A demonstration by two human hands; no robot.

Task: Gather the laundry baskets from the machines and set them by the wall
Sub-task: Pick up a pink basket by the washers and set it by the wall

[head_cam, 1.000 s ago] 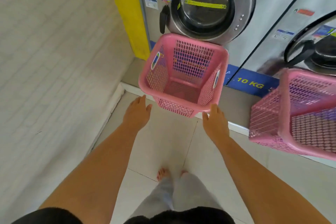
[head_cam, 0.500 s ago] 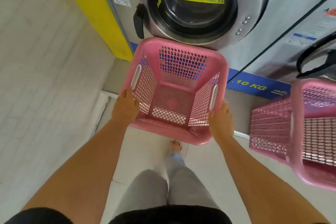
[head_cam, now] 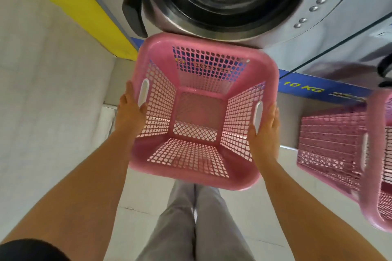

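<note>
An empty pink lattice laundry basket (head_cam: 201, 178) is in the centre, just below the round door of the washing machine (head_cam: 224, 2). My left hand (head_cam: 129, 112) presses on its left side by the white handle slot. My right hand (head_cam: 265, 131) holds its right side at the other handle slot. The basket's open top faces me. A second pink basket (head_cam: 337, 150) stands at the right edge under the neighbouring machine, partly cut off by the frame.
A white tiled wall (head_cam: 42, 101) runs along the left, with a yellow strip (head_cam: 70, 4) at the corner. A blue 10 KG band (head_cam: 305, 88) and a raised grey plinth run under the machines. My grey-trousered legs stand on the pale floor tiles.
Both hands went from reaching toward the basket to gripping its sides. The basket now sits closer to me and larger in view, and I have stepped nearer the machine.
</note>
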